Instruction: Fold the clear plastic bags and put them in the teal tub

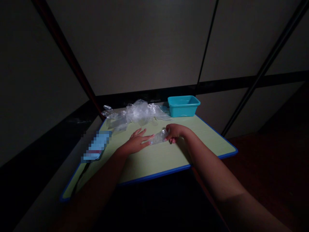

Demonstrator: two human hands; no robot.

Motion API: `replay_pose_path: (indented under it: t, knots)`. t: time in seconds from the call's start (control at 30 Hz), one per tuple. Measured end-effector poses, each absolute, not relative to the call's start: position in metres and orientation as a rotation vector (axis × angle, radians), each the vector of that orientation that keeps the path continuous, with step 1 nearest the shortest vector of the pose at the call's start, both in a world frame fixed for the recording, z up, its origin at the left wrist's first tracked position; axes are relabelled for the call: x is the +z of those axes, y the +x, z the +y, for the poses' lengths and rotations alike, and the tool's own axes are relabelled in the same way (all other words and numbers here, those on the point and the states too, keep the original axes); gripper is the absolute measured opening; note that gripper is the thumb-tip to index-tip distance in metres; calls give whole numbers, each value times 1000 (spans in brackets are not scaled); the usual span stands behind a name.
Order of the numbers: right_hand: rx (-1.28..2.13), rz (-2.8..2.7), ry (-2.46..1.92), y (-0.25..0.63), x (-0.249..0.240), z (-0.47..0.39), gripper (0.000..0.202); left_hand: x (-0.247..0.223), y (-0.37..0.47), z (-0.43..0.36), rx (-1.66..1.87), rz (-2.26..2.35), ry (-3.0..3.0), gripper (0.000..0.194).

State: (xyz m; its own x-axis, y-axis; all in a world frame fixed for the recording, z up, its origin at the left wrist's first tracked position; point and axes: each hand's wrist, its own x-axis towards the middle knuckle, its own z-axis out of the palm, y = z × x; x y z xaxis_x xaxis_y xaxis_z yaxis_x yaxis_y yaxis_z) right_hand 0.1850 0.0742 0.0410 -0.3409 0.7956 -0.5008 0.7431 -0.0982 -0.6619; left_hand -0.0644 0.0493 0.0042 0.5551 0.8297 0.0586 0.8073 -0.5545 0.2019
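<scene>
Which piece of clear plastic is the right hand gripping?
The small flat piece at mid-table: the right hand pinches one end, the left hand touches the other. The rest lies in a heap beside the teal tub.

Room: tbl (154, 164) front ctr, R corner; plastic pile (140, 111), teal tub (182, 109) block back, pixelated item (98, 146) L.

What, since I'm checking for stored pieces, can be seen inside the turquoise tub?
Inside the tub, only the upper inner walls show, and no object is visible against them. Its near side hides the bottom, so I can't tell what lies there.
</scene>
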Motion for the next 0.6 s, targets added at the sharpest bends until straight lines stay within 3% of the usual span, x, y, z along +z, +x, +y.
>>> replay_pose_path:
  t: [0.47,0.6]
  knots:
    - [1366,-2140,-1793,185,42,73,22,15,-60,45,370,1322,2719,51]
    - [1394,-2119,-1776,186,39,75,23,24,-53,37,514,1125,2799,41]
